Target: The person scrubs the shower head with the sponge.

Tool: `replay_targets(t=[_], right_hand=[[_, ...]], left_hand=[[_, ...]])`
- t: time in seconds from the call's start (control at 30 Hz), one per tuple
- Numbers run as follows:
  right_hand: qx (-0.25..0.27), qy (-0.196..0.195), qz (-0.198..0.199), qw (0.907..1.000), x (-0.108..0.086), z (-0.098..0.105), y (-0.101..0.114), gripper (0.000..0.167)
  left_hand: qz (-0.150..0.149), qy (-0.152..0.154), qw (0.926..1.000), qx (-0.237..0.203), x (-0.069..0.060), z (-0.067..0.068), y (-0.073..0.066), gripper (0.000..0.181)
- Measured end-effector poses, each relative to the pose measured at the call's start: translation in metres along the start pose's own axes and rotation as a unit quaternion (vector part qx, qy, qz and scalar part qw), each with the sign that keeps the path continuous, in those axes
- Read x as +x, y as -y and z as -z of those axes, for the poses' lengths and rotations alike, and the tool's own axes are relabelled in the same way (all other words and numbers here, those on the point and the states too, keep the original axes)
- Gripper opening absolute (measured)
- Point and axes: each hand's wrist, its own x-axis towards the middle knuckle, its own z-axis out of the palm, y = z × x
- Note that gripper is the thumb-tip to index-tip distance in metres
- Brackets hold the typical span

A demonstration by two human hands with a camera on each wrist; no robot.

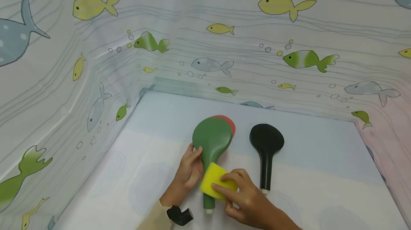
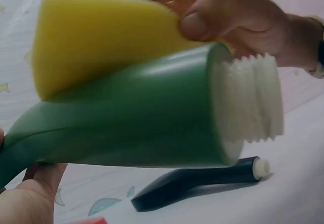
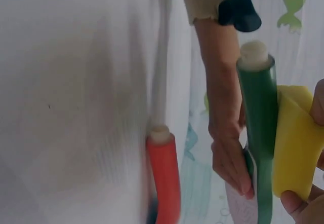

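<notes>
A green shower head [image 1: 212, 137] is held by my left hand [image 1: 190, 169] where the round head narrows into the handle. Its white threaded end [image 2: 253, 100] points toward me. Between the fingers and thumb of my right hand [image 1: 252, 199] is a yellow sponge [image 1: 213, 180], which lies against the green handle. In the right wrist view the sponge [image 3: 294, 143] is along one side of that handle. A red shower head [image 1: 230, 123] lies behind the green one, mostly hidden in the head view; its handle [image 3: 164, 178] shows in the right wrist view.
A black shower head [image 1: 267, 141] lies on the pale table surface [image 1: 314, 158] to the right, its handle toward me. Fish-patterned cloth walls [image 1: 179, 19] rise at the back and both sides. A black wrist device [image 1: 179, 215] sits on the left sleeve.
</notes>
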Motion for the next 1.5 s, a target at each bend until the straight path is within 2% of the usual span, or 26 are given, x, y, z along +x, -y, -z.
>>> replay_targets(t=[0.1, 0.2, 0.3, 0.37, 0.43, 0.47, 0.53, 0.63, 0.7, 0.77, 0.83, 1.0, 1.17, 1.3, 1.4, 1.5], right_hand=[[0.023, 0.015, 0.024, 0.9993, -0.003, 0.002, 0.004, 0.039], [0.051, 0.056, 0.049, 0.9959, -0.006, 0.007, 0.009, 0.035], [0.119, 0.127, 0.052, 0.9833, -0.009, 0.020, 0.012, 0.029], [0.174, 0.166, 0.043, 0.9698, -0.008, 0.031, 0.012, 0.037], [0.217, 0.179, 0.025, 0.9593, -0.005, 0.042, 0.010, 0.044], [0.220, 0.171, 0.019, 0.9601, -0.002, 0.046, 0.007, 0.044], [0.204, 0.128, 0.014, 0.9706, 0.006, 0.051, -0.002, 0.042], [0.124, 0.051, -0.028, 0.9906, 0.018, 0.049, -0.017, 0.045], [0.078, 0.024, -0.072, 0.9940, 0.024, 0.042, -0.024, 0.048], [0.046, 0.023, -0.110, 0.9926, 0.028, 0.033, -0.028, 0.052], [0.024, 0.028, -0.121, 0.9920, 0.030, 0.023, -0.030, 0.053], [-0.014, 0.042, -0.107, 0.9933, 0.028, 0.007, -0.027, 0.056], [-0.025, 0.049, -0.101, 0.9934, 0.023, 0.008, -0.017, 0.057], [-0.031, 0.067, -0.090, 0.9932, 0.011, 0.010, -0.006, 0.057], [-0.058, 0.072, -0.053, 0.9943, 0.000, 0.010, 0.002, 0.047], [-0.086, 0.087, 0.004, 0.9925, -0.010, 0.011, 0.008, 0.043]], left_hand=[[-0.020, -0.012, 0.9997, 0.000, 0.001, 0.000, -0.002, 0.048], [-0.038, -0.021, 0.9990, 0.006, 0.003, -0.001, -0.003, 0.048], [-0.051, -0.029, 0.9982, 0.009, 0.005, 0.000, -0.003, 0.048], [-0.057, -0.034, 0.9977, 0.009, 0.006, 0.000, -0.003, 0.048], [-0.061, -0.040, 0.9973, 0.009, 0.007, 0.001, -0.003, 0.051], [-0.062, -0.041, 0.9972, 0.011, 0.007, 0.001, -0.002, 0.052], [-0.061, -0.042, 0.9972, 0.013, 0.007, 0.003, -0.001, 0.055], [-0.052, -0.039, 0.9975, 0.030, 0.005, 0.006, 0.001, 0.057], [-0.045, -0.038, 0.9976, 0.036, 0.003, 0.007, 0.002, 0.058], [-0.041, -0.041, 0.9975, 0.041, 0.001, 0.008, 0.003, 0.058], [-0.040, -0.042, 0.9977, 0.036, 0.000, 0.008, 0.004, 0.060], [-0.045, -0.027, 0.9980, 0.035, 0.000, 0.006, 0.003, 0.059], [-0.048, -0.007, 0.9981, 0.039, -0.001, 0.003, 0.001, 0.056], [-0.057, -0.006, 0.9977, 0.036, 0.000, 0.002, 0.000, 0.054], [-0.067, -0.015, 0.9971, 0.034, 0.001, 0.002, -0.001, 0.052], [-0.072, -0.025, 0.9966, 0.032, 0.002, 0.002, -0.003, 0.052]])
